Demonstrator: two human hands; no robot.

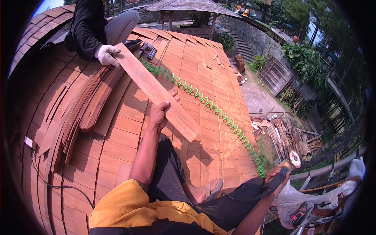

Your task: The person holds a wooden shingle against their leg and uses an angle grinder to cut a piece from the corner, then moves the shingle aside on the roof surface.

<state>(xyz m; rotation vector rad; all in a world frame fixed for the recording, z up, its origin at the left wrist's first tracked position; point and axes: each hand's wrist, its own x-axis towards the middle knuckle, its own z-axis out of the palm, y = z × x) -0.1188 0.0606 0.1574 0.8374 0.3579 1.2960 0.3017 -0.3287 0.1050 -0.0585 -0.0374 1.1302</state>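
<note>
Yellow-sleeved left arm (146,161) stretches forward, left grip (159,112) clasping plank (150,84); right grip (272,172), outstretched, encircles grinder (286,166).

- Hard sunlight is pouring down from above, warming the shingled roof (223,145) to orange and paling the plank (150,88).
- A dark, firm-edged shadow (200,154) is spreading across the shingles.
- The trees (340,33) at upper right are sinking into gloom.
- Straight lines are bowing outward, the rim fading into black.
</note>
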